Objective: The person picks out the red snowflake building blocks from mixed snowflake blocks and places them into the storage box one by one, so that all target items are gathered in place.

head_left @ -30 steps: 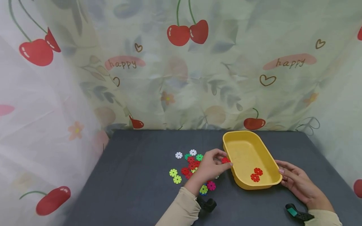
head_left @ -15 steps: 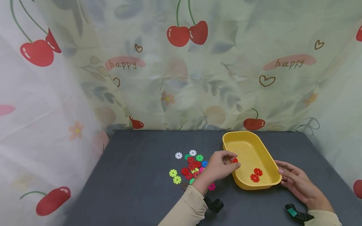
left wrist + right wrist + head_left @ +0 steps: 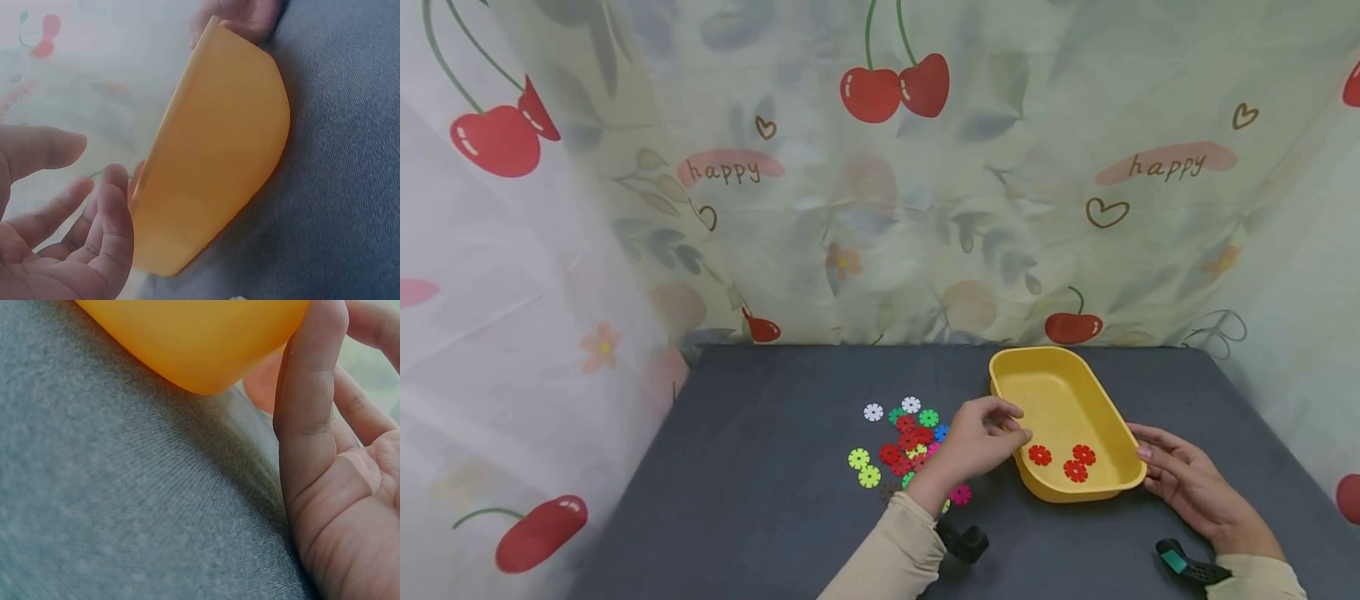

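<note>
My left hand [image 3: 985, 437] is at the left rim of the yellow tray [image 3: 1045, 392], with its thumb and fingers apart and nothing between them. In the left wrist view the left hand [image 3: 69, 225] is beside the tray's outer wall [image 3: 219, 131]. Three red slotted discs lie in the near part of the tray: one disc [image 3: 1040, 455] by itself, and a pair [image 3: 1076, 472] touching. My right hand [image 3: 1187, 487] holds the tray's right rim, thumb on top, other fingers against the outside. The right wrist view has the right hand [image 3: 337, 462] against the tray's underside corner [image 3: 200, 356].
Left of the tray, several loose slotted discs lie on the dark cloth [image 3: 760, 483], among them red discs [image 3: 908, 440], white discs [image 3: 873, 412] and yellow-green discs [image 3: 869, 477]. My left forearm partly covers the pile. A printed curtain [image 3: 880, 275] hangs behind the table.
My left hand moved right over the tray's rim with a red disc and let it go; it now lies in the tray. The hand then drew back slightly. My right hand stayed put.
</note>
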Demonstrator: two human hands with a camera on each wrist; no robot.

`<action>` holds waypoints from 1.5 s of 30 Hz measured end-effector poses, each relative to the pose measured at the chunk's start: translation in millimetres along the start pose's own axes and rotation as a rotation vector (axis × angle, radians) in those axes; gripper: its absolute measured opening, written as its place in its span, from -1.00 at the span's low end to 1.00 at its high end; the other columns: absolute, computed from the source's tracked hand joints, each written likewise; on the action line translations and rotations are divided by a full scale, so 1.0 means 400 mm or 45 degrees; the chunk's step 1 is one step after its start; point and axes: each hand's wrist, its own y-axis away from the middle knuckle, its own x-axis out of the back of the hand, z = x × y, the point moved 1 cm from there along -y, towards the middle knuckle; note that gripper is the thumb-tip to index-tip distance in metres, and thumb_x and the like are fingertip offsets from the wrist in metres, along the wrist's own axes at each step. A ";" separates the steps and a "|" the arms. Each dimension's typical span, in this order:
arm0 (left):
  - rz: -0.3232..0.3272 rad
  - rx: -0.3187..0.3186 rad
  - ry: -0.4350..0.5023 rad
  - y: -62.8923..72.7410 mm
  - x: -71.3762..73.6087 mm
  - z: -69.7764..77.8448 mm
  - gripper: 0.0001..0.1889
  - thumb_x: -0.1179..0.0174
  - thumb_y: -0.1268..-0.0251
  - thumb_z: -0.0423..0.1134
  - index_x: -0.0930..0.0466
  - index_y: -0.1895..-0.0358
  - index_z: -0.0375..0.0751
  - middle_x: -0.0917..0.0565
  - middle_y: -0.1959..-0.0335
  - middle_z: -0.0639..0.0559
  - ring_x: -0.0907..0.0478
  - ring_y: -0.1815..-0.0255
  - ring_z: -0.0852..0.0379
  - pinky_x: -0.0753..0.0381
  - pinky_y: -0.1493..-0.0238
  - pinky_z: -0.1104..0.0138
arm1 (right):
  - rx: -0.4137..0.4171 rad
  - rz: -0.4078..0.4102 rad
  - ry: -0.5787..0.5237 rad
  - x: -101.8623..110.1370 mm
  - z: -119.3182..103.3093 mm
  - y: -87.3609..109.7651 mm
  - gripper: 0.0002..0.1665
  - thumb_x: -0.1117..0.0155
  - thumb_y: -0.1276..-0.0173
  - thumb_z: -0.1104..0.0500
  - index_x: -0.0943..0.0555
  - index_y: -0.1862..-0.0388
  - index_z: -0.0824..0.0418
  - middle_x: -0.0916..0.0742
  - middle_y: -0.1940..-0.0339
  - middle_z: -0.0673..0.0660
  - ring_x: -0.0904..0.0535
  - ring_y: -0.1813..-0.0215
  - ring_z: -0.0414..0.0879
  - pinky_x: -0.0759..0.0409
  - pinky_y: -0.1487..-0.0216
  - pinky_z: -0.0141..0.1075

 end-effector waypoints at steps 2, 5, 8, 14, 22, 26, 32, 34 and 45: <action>0.006 0.005 0.006 0.004 0.005 -0.002 -0.78 -0.46 -0.35 -0.18 -0.75 0.00 -0.10 -0.70 0.24 0.11 -0.67 0.33 0.29 -0.67 0.26 0.43 | -0.001 -0.003 -0.002 0.000 0.000 0.000 -0.48 0.13 -0.77 0.30 -0.67 -0.30 -0.18 -0.81 -0.14 -0.10 -0.79 0.03 -0.21 -0.77 0.09 -0.34; 0.004 0.003 0.015 0.006 0.015 -0.007 -0.77 -0.45 -0.36 -0.18 -0.74 -0.01 -0.10 -0.71 0.22 0.10 -0.68 0.32 0.29 -0.68 0.24 0.43 | -0.001 -0.006 -0.013 0.001 0.001 0.000 -0.48 0.13 -0.77 0.30 -0.67 -0.30 -0.17 -0.81 -0.14 -0.10 -0.79 0.02 -0.20 -0.77 0.08 -0.33; 0.005 -0.005 0.020 0.008 0.027 -0.014 -0.76 -0.44 -0.37 -0.17 -0.74 -0.02 -0.12 -0.72 0.20 0.09 -0.69 0.28 0.28 -0.68 0.23 0.42 | -0.001 0.006 -0.010 0.001 0.001 0.001 -0.48 0.13 -0.77 0.30 -0.67 -0.30 -0.17 -0.82 -0.14 -0.10 -0.79 0.02 -0.20 -0.77 0.08 -0.33; 0.008 0.002 0.000 0.017 0.061 -0.032 -0.72 -0.41 -0.41 -0.14 -0.72 -0.05 -0.20 -0.73 0.17 0.05 -0.69 0.25 0.24 -0.68 0.25 0.38 | -0.008 0.023 0.006 0.000 0.000 0.000 -0.50 0.10 -0.77 0.29 -0.68 -0.29 -0.18 -0.82 -0.13 -0.10 -0.79 0.04 -0.21 -0.77 0.10 -0.34; 0.036 0.028 -0.065 0.043 0.129 -0.046 -0.74 -0.40 -0.42 -0.07 -0.73 -0.05 -0.06 -0.72 0.09 0.03 -0.73 0.18 0.05 -0.67 0.22 0.32 | -0.002 -0.003 -0.015 0.001 0.003 0.000 -0.48 0.13 -0.77 0.30 -0.67 -0.30 -0.17 -0.82 -0.12 -0.09 -0.79 0.04 -0.21 -0.77 0.10 -0.35; 0.057 0.035 -0.091 0.056 0.165 -0.053 -0.73 -0.40 -0.42 -0.07 -0.73 -0.06 -0.07 -0.71 0.05 -0.01 -0.74 0.11 -0.07 -0.66 0.23 0.29 | 0.005 -0.004 -0.009 0.000 0.002 0.000 -0.48 0.13 -0.77 0.31 -0.67 -0.30 -0.17 -0.82 -0.12 -0.09 -0.79 0.05 -0.22 -0.77 0.11 -0.35; 0.098 0.038 -0.165 0.079 0.219 -0.071 -0.72 -0.38 -0.45 -0.06 -0.73 -0.08 -0.09 -0.72 0.04 -0.04 -0.70 0.14 0.01 -0.67 0.16 0.22 | 0.000 0.003 -0.003 -0.001 -0.002 -0.001 -0.48 0.12 -0.77 0.30 -0.68 -0.29 -0.16 -0.82 -0.12 -0.09 -0.79 0.06 -0.21 -0.77 0.11 -0.35; 0.105 0.044 -0.178 0.085 0.238 -0.080 -0.68 -0.38 -0.45 -0.05 -0.72 -0.10 -0.14 -0.72 0.04 -0.04 -0.69 0.13 0.02 -0.68 0.12 0.21 | -0.004 0.006 0.001 -0.002 -0.004 0.000 -0.48 0.12 -0.77 0.30 -0.68 -0.29 -0.16 -0.82 -0.12 -0.09 -0.79 0.06 -0.21 -0.77 0.11 -0.35; 0.096 0.048 -0.209 0.106 0.335 -0.106 -0.66 -0.35 -0.50 -0.10 -0.69 -0.15 -0.26 -0.72 0.00 -0.13 -0.72 0.04 -0.20 -0.71 0.11 0.17 | -0.054 0.078 0.059 0.001 -0.004 0.000 -0.52 0.07 -0.77 0.25 -0.67 -0.26 -0.25 -0.81 -0.12 -0.15 -0.77 0.06 -0.23 -0.76 0.11 -0.34</action>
